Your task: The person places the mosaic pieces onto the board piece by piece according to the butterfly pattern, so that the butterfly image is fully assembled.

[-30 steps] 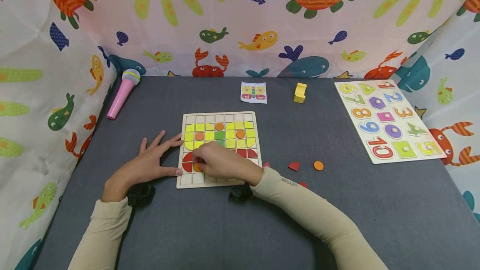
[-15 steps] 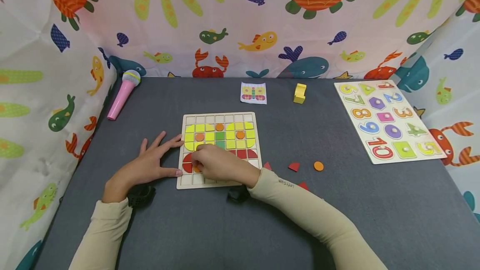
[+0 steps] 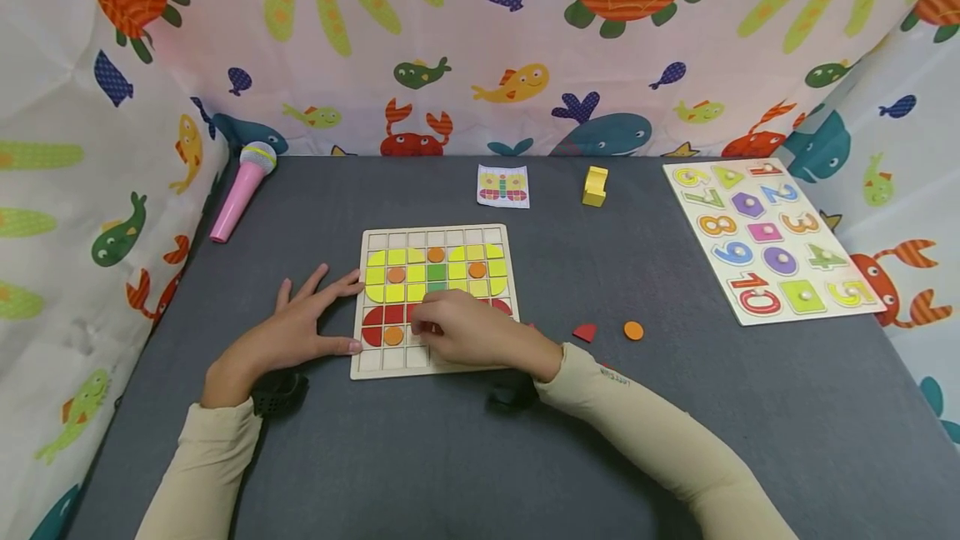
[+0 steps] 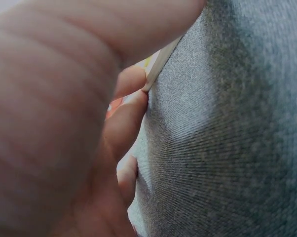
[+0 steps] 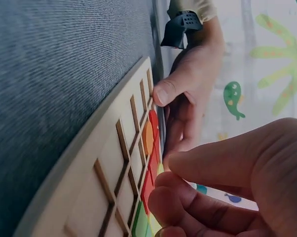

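Note:
A wooden grid board (image 3: 378,363) lies on the dark table. Yellow, green, red and orange pieces fill many of its upper and middle squares. My left hand (image 3: 292,327) has its fingers spread, with fingertips and thumb against the board's left edge. Over the lower middle of the board is my right hand (image 3: 476,330), its fingers curled and thumb close to the index finger. In the right wrist view nothing shows between those fingertips. Left of it an orange disc (image 3: 393,336) sits in a square beside a red piece (image 3: 372,337). The right hand hides some squares.
Right of the board lie a loose red piece (image 3: 585,332) and an orange disc (image 3: 633,330); the right arm partly covers other red bits. Behind are a small pattern card (image 3: 503,187) and yellow block (image 3: 595,187). A number puzzle (image 3: 776,244) and pink microphone (image 3: 243,190) flank them.
My right hand has moved right from the orange disc at the lower left, uncovering it and red pieces above. My left hand stays at the board's edge.

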Available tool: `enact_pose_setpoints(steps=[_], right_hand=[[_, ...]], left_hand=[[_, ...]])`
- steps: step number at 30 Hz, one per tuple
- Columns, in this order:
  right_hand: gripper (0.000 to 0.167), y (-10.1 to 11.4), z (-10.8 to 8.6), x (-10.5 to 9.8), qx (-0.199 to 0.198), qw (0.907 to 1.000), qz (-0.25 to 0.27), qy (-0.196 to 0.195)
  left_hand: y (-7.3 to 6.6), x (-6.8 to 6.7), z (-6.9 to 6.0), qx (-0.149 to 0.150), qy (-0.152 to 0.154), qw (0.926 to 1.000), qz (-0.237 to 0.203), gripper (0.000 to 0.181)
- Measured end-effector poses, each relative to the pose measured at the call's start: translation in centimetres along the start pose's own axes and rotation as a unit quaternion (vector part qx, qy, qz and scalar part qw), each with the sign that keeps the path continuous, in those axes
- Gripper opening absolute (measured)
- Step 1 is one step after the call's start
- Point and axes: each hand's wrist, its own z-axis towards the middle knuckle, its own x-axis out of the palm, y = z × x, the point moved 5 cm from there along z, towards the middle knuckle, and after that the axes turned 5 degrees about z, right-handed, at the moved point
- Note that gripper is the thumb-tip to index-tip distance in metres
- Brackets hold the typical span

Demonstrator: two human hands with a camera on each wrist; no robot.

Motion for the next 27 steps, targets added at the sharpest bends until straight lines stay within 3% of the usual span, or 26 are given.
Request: enact_pose_setpoints(steps=[8,15,27], right_hand=[[0.009,-0.7,-2.7,-1.9,-0.013,0.9987,0.033,-0.037],[0.009,-1.7,-4.9,-3.4,0.000,0.9973,0.040,-0.062],[0.010,-4.0,-8.5,-5.6,0.064,0.9922,0.057,-0.090]], left_hand=[[0.0,-0.1,0.1,0.002,0.002,1.0000,-0.005,0.103],[0.2,0.0,0.0,0.001,0.003,1.0000,-0.003,0.103],[0.2,0.1,0.2,-0.003,0.008,1.0000,-0.003,0.105]])
